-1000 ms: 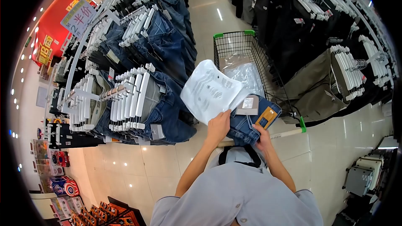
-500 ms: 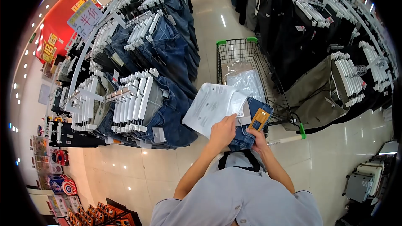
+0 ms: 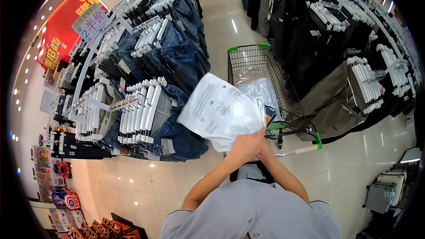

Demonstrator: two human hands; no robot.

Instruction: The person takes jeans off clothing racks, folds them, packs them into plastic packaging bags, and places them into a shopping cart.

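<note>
A white plastic bag [image 3: 219,110] with printed text spreads out in front of me, covering most of the folded jeans. Only a small dark blue corner with an orange-brown label [image 3: 269,114] shows at the bag's right edge. My left hand [image 3: 249,145] is closed on the bag's near right edge. Close against it, partly behind it, my right hand [image 3: 264,146] has its fingers mostly hidden; what it holds cannot be made out. Clear plastic-wrapped packages [image 3: 261,92] lie in the black wire cart [image 3: 283,77] just beyond the bag.
Racks of blue jeans [image 3: 177,46] on white hangers stand to the left, close to the bag. Dark and olive trousers [image 3: 330,90] hang on the right, beside the cart. The cart's handle [image 3: 296,151] is near my hands. Suitcases [image 3: 383,190] stand at lower right.
The white bag has swung over the jeans, hiding their tag and most of the denim. My left hand has moved right and down, and both hands have come together.
</note>
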